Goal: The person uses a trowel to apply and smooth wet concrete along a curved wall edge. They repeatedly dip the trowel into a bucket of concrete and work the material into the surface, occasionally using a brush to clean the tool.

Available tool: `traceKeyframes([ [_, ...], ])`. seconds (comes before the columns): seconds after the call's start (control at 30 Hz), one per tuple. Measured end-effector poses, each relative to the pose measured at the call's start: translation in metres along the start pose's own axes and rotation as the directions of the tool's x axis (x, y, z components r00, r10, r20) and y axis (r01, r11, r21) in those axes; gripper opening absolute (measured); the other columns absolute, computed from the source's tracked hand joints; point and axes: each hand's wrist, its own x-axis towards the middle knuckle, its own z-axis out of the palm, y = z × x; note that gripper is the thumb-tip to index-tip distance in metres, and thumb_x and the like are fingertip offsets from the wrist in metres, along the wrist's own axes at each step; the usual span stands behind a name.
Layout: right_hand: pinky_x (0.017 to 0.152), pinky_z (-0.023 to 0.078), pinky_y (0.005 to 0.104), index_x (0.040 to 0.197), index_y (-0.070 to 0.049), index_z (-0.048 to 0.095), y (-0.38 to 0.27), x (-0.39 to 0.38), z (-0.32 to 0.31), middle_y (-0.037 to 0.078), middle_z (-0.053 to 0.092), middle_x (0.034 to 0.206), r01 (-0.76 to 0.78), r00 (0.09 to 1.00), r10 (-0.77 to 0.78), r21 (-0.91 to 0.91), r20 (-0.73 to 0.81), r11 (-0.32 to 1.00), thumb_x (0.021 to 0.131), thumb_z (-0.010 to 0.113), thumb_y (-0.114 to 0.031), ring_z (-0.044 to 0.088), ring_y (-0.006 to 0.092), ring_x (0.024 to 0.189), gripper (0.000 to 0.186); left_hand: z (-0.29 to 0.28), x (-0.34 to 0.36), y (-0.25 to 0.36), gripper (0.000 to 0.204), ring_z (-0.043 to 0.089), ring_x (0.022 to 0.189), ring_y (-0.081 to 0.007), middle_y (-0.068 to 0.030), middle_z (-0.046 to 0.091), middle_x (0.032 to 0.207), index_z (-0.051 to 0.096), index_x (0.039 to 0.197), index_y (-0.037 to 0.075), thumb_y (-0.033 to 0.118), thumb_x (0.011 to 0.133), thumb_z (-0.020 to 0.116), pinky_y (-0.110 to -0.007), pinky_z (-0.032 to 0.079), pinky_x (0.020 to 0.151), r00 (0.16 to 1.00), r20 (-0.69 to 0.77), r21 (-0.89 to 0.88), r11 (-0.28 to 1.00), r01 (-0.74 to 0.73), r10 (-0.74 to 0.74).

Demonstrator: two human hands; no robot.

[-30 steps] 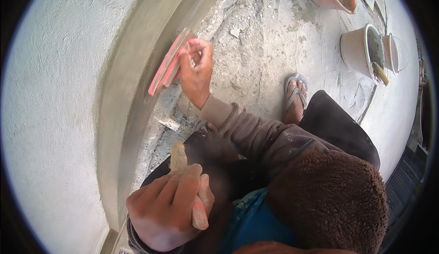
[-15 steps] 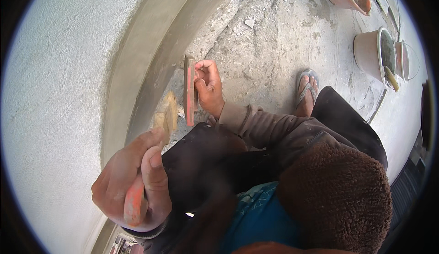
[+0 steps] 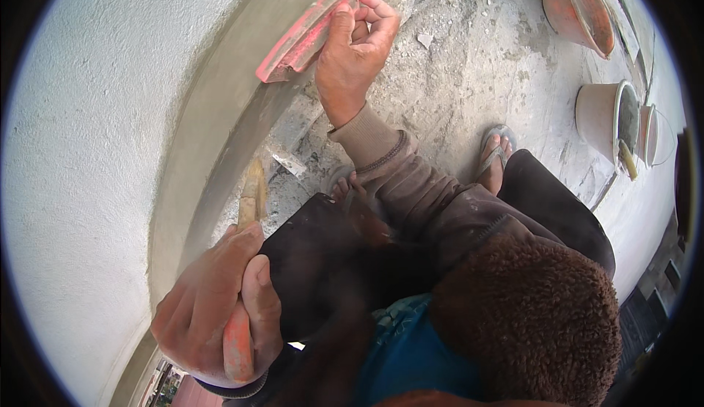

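My right hand (image 3: 354, 59) grips a pink, cement-smeared float (image 3: 297, 40), its long face held against the smooth grey plaster band (image 3: 187, 187) at the foot of the wall. Down at the lower left, my left hand (image 3: 220, 304) is wrapped round the orange, worn handle of a brush (image 3: 251, 194) whose pale straw-coloured head points up toward the band. My knee in dark trousers (image 3: 301, 238) is just right of the brush.
The textured white wall (image 3: 81, 150) fills the left. Rough, rubble-strewn ground (image 3: 440, 77) lies under my sandalled feet (image 3: 495, 150). At the right stand an orange-stained bucket (image 3: 565, 15), a pale bucket (image 3: 601, 121) with a stick-like handle over its rim, and a smaller bucket (image 3: 647, 136).
The float dropped toward me, then swung up and away along the band to a higher spot. My left hand with the brush has shifted left from where it was a second ago.
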Motion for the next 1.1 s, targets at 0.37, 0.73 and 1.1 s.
traceKeyframes([
  [0.37, 0.087, 0.05, 0.0378, 0.129, -0.004, 0.043, 0.011, -0.082, -0.018, 0.011, 0.049, 0.113, -0.467, 0.884, 0.464, 0.166, 0.061, 0.869, 0.103, 0.059, -0.009, 0.055, 0.0178, 0.101, 0.032, 0.0, -0.017, -0.016, 0.014, 0.076, 0.073, -0.0261, -0.0181, 0.077, 0.091, 0.071, 0.095, -0.007, 0.001, 0.1, 0.062, -0.031, 0.058, 0.064, 0.998, -0.052, -0.045, 0.998, 0.046, -0.048],
  [0.73, 0.096, 0.048, 0.0397, 0.126, -0.004, 0.047, 0.062, -0.193, -0.056, 0.014, 0.05, 0.117, -0.358, 0.855, 0.43, -0.269, 0.29, 0.894, 0.1, 0.063, -0.01, 0.057, 0.0253, 0.108, 0.031, -0.001, -0.006, -0.007, 0.007, 0.076, 0.07, -0.0291, -0.0158, 0.077, 0.087, 0.073, 0.097, -0.004, 0.001, 0.093, 0.07, -0.034, 0.06, 0.062, 0.994, -0.007, -0.046, 0.993, 0.111, -0.112],
  [1.1, 0.102, 0.046, 0.0431, 0.122, 0.001, 0.049, 0.054, -0.108, -0.012, 0.022, 0.053, 0.118, 0.009, 0.981, 0.057, -0.336, 0.185, 0.942, 0.098, 0.063, -0.009, 0.056, 0.0328, 0.117, 0.03, -0.004, -0.008, -0.005, 0.013, 0.073, 0.066, -0.0262, -0.0161, 0.076, 0.081, 0.076, 0.1, -0.002, 0.008, 0.096, 0.068, -0.033, 0.055, 0.062, 0.99, 0.062, -0.095, 0.987, 0.132, -0.127],
])
